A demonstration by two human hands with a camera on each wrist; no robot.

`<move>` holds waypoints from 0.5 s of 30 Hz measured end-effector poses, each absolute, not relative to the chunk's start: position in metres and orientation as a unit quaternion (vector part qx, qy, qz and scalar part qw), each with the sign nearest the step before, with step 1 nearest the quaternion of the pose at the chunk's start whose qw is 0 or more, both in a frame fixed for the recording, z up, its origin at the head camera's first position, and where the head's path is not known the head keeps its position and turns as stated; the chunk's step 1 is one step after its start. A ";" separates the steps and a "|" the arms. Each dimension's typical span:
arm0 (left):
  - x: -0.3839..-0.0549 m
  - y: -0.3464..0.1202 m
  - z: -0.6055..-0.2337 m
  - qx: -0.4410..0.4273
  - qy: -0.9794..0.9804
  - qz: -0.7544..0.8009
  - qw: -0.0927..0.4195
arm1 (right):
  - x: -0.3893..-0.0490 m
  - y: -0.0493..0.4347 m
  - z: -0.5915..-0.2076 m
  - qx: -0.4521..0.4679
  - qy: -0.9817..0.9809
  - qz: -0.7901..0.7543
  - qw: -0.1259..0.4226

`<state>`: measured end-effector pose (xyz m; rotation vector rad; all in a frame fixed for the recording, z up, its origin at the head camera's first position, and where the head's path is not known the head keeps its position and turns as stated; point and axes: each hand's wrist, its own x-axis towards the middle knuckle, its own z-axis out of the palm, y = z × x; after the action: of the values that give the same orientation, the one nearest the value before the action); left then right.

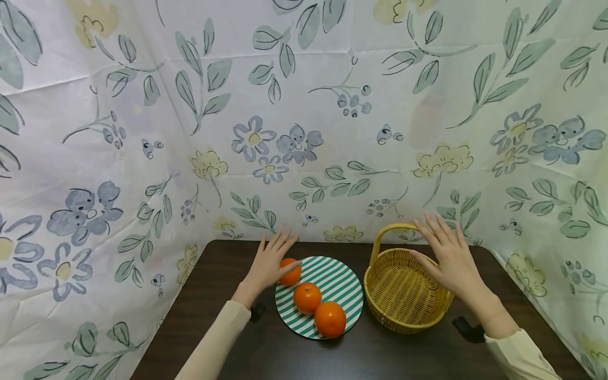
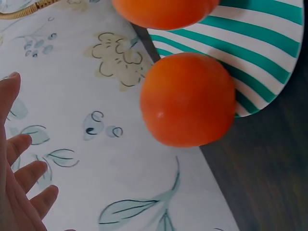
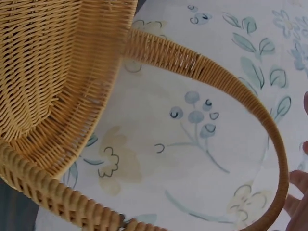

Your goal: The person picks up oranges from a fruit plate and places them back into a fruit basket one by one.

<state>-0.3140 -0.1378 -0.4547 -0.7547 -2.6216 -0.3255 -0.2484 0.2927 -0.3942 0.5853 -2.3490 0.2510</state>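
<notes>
My left hand (image 1: 265, 264), fingers spread, is over the left edge of a round plate (image 1: 339, 279) with green and white stripes. Its thumb overlaps the farthest of three round orange fruits (image 1: 291, 273) in the head view. The middle fruit (image 1: 307, 297) and the nearest fruit (image 1: 330, 319) lie side by side on the plate. In the left wrist view, my fingers (image 2: 32, 175) are apart from a smooth fruit (image 2: 187, 99). My right hand (image 1: 451, 266) is raised with straight fingers at the right side of a yellow wicker basket (image 1: 404, 289), overlapping its rim and handle (image 3: 231, 82).
The plate and basket stand next to each other on a dark brown table (image 1: 280, 364). A floral cloth (image 1: 304, 105) hangs behind the table and along both sides. Dark wrist-worn devices sit below each hand. The basket's handle arches up at its far side.
</notes>
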 end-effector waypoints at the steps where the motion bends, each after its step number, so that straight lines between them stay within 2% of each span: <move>1: -0.314 -0.138 -0.456 -0.268 -0.936 -0.120 0.194 | -0.248 0.294 -0.395 0.224 -0.905 0.099 0.348; 15: -0.316 -0.147 -0.475 -0.245 -0.946 -0.140 0.162 | -0.243 0.307 -0.409 0.207 -0.906 0.129 0.346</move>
<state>-0.3156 -0.1472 -0.4748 -0.6988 -2.6996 -0.3992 -0.2426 0.3067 -0.4092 0.5380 -2.3515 0.3341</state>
